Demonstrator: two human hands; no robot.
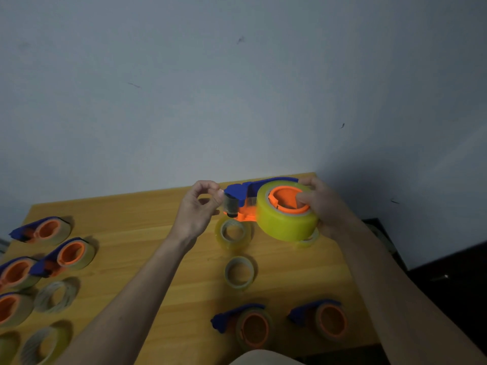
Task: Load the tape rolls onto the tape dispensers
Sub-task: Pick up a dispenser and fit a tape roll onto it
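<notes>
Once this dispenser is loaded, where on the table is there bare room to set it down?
Bare wood lies between the left forearm and the loaded dispensers at the left edge. A smaller patch lies right of the loose tape roll, above the two near dispensers. The left edge is crowded.

Wooden table (pixel 147 248), grey wall (pixel 237 88)

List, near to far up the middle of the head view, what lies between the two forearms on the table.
Loaded dispenser → loose tape roll → second loose tape roll → held dispenser, gripped by the left hand and right hand.
</notes>
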